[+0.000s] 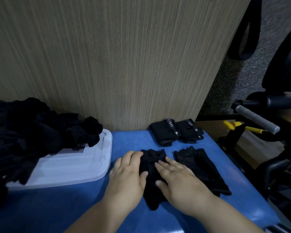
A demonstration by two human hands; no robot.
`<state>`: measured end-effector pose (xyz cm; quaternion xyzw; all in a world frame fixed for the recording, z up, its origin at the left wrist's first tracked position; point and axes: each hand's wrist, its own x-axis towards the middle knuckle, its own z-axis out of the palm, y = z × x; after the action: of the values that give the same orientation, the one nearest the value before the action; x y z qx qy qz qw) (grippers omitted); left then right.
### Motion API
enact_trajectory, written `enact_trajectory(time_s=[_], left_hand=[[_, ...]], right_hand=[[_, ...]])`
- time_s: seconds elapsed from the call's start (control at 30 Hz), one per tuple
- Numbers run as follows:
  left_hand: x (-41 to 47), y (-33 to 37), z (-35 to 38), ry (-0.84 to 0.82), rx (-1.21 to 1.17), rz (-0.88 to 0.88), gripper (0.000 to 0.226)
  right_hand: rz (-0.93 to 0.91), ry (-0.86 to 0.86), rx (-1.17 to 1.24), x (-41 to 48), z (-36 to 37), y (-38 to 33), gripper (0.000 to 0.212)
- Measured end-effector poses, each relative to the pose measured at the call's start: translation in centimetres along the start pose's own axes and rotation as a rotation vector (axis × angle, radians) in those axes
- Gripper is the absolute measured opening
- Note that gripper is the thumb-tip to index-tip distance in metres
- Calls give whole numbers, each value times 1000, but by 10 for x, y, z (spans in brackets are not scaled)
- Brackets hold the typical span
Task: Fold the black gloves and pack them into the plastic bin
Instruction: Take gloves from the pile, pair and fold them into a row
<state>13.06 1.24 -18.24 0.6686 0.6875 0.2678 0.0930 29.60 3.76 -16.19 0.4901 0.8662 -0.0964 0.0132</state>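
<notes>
Your left hand [127, 172] and right hand [178, 175] lay flat, fingers spread, pressing a glove [151, 165] on the blue desk [74, 207]. A second glove [200, 167] lay just right of it. Two folded pairs [175, 131] sat behind, against the wood panel [107, 56]. At left, a pile of gloves [32, 132] covered the lid [77, 165].

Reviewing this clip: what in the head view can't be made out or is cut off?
- Plastic bin: not visible; only a white lid shows, partly covered by the pile of black gloves.
- Pile count: individual gloves merge in the dark, and the left edge cuts the heap.
- Glove being pressed: its middle is hidden under the left hand and right hand.
- Folded pairs: small strap tags too tiny to read.
</notes>
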Motion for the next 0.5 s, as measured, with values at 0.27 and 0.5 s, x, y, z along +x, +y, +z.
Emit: enact_trajectory(time_s=[0.27,0.5], left_hand=[[2,3,6,234,-113,101,36],[4,-1,10,88,-101,146,11]], right_hand=[[-48,-5,-21,-1,3,3,59],[167,504,155,-7,-27,38,30]])
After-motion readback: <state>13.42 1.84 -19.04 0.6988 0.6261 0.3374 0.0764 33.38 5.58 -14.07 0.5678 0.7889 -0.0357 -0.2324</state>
